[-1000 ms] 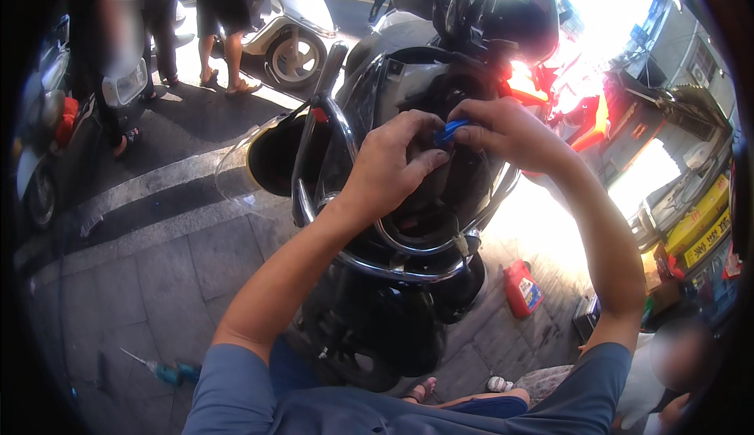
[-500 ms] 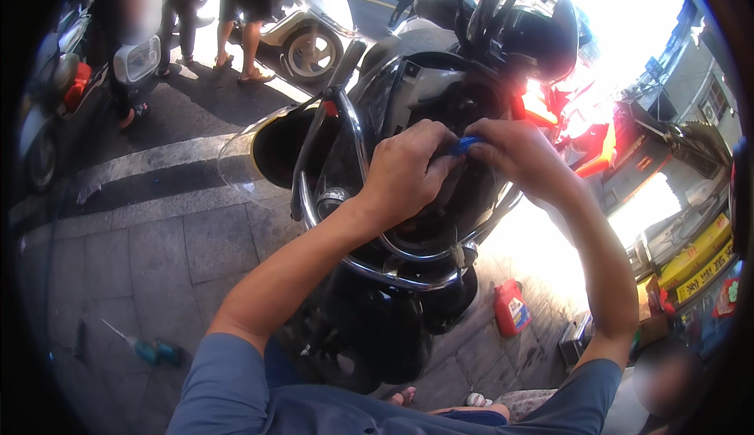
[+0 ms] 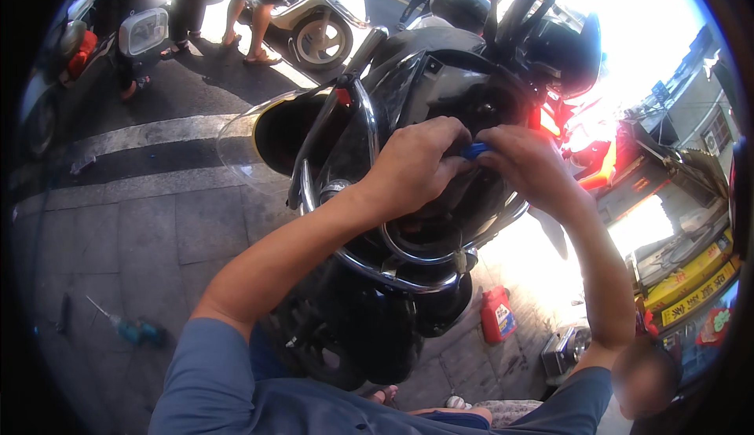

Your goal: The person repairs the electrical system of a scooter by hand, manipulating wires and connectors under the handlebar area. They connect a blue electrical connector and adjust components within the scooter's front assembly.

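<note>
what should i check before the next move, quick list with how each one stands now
1. Left grip on the blue piece: ok, thumb and fingers are closed at it.
2. Right grip on the blue piece: ok, fingers are closed at its other side.
3. Clear view of the blue piece: not ok, fingers cover much of it.
4. Anything attached to the blue piece: cannot tell, the surroundings are dark and partly hidden.
5. Teal power tool away from both grips: ok, it lies on the paving at far left.
6. Red jug clear of both forearms: ok, it is on the paving between them.
</note>
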Demonstrator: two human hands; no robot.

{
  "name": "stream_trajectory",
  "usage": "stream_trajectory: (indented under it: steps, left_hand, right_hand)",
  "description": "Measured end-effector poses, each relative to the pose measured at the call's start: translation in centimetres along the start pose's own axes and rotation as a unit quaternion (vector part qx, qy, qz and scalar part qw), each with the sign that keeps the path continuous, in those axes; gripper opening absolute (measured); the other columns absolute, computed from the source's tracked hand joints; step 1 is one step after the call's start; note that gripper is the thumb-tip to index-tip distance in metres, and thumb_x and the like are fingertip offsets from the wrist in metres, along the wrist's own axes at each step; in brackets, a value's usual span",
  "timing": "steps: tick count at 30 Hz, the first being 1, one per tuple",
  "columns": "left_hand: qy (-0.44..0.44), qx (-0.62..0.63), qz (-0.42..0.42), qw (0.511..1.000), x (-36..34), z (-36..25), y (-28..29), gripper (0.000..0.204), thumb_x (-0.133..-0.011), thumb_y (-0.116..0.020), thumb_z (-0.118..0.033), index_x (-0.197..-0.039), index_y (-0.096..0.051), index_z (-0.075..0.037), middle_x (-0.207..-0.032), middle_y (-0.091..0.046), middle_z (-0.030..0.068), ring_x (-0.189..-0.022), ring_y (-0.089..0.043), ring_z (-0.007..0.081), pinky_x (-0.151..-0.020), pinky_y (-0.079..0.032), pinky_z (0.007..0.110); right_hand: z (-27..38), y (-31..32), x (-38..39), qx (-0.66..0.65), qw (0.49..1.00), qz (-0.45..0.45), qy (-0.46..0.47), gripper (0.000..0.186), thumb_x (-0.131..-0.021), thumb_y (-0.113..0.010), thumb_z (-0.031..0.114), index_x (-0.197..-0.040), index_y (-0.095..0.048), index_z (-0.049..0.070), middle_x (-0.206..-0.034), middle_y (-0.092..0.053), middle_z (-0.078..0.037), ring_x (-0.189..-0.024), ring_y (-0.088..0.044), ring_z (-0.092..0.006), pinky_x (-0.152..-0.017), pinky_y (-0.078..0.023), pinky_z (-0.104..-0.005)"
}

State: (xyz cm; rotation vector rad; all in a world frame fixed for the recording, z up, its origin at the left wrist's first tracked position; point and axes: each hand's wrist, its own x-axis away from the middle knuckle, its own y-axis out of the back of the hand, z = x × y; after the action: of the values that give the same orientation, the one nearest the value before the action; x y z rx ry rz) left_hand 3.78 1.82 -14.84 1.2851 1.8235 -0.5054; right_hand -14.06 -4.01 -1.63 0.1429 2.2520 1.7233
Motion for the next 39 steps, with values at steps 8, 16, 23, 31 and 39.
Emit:
stream_trajectory:
  steps: [8,16,23,31,39]
  left_hand:
    - [0.009,0.022,0.011,1.000,0.3,0.1,0.2,0.031,-0.085,-0.073,-0.002,-0.111,-0.056,-0.001,-0.094,-0.070,0.0182,-0.090,-0.072,0.0330,-0.080,-0.054,0.039]
    - [0.014,0.058,0.005,0.998,0.3,0.1,0.4,0.030,-0.084,-0.073,0.003,-0.107,-0.055,-0.001,-0.091,-0.070,0.0172,-0.086,-0.072,0.0314,-0.077,-0.055,0.037]
    - [-0.004,0.063,-0.013,0.998,0.9,0.1,0.0,0.031,-0.085,-0.072,0.006,-0.111,-0.057,0.000,-0.095,-0.071,0.0162,-0.089,-0.072,0.0286,-0.080,-0.055,0.036]
    - [-0.041,-0.004,0.023,0.999,1.2,-0.5,0.8,0.033,-0.088,-0.073,-0.002,-0.118,-0.060,-0.001,-0.099,-0.070,0.0143,-0.093,-0.071,0.0238,-0.084,-0.054,0.034]
    - [-0.017,-0.141,0.011,0.990,1.5,-2.2,1.7,0.055,-0.084,-0.081,-0.011,-0.132,-0.056,0.000,-0.109,-0.066,0.0145,-0.100,-0.067,0.0228,-0.089,-0.052,0.033]
  right_hand:
    - [-0.1,-0.4,0.5,-0.016,1.000,0.004,-0.018,0.022,-0.089,-0.073,0.008,-0.110,-0.067,0.002,-0.094,-0.070,-0.016,-0.089,-0.070,-0.0348,-0.079,-0.055,-0.0421]
    - [0.1,0.2,-0.5,0.063,0.996,0.027,0.057,0.028,-0.081,-0.079,0.007,-0.106,-0.066,0.001,-0.087,-0.067,-0.015,-0.083,-0.068,-0.0340,-0.072,-0.054,-0.0428]
    - [0.9,-0.1,-0.7,0.064,0.995,0.014,0.077,0.022,-0.083,-0.077,0.013,-0.094,-0.061,0.003,-0.081,-0.064,-0.012,-0.079,-0.066,-0.0337,-0.069,-0.052,-0.0447]
    - [-0.1,0.5,4.4,-0.131,0.962,-0.211,-0.114,0.024,-0.092,-0.073,0.015,-0.109,-0.066,0.000,-0.086,-0.067,-0.011,-0.079,-0.066,-0.0212,-0.075,-0.052,-0.0340]
    - [5.3,-5.3,8.7,0.005,0.943,-0.222,-0.246,0.042,-0.088,-0.076,0.034,-0.112,-0.066,0.001,-0.094,-0.068,-0.016,-0.084,-0.068,-0.0315,-0.074,-0.052,-0.0418]
